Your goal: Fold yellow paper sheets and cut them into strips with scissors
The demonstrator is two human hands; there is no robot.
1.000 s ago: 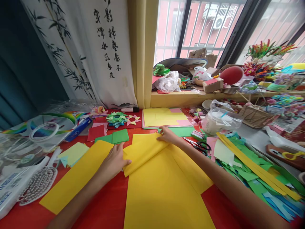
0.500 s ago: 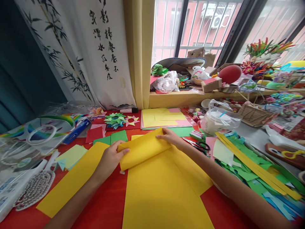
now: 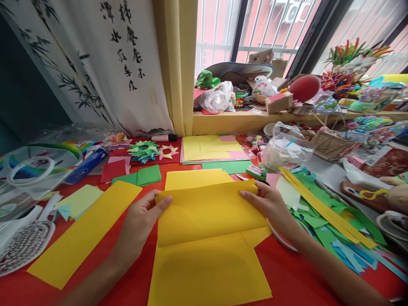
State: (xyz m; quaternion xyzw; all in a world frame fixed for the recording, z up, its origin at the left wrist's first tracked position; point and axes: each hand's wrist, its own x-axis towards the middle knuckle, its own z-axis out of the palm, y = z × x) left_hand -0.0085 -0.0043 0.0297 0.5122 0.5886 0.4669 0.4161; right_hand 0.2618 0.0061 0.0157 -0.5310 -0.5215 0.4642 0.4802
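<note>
The left hand [image 3: 140,221] and right hand [image 3: 267,204] each pinch an upper corner of the yellow paper [image 3: 210,212], folded over itself on the red counter [image 3: 287,263]; a neat crease probably needs edges aligned evenly.

Red desk [image 3: 140,276], cluttered. Centre: big yellow sheet [image 3: 207,272], far half folded over. To its left a yellow strip [image 3: 79,238], with green squares [image 3: 145,175] and a red square [image 3: 113,170] behind it. Back edge: paper stack [image 3: 213,148], folded stars [image 3: 145,151], marker [image 3: 164,138]; right: scraps [image 3: 331,229], bag [image 3: 287,148], basket [image 3: 331,144].
</note>
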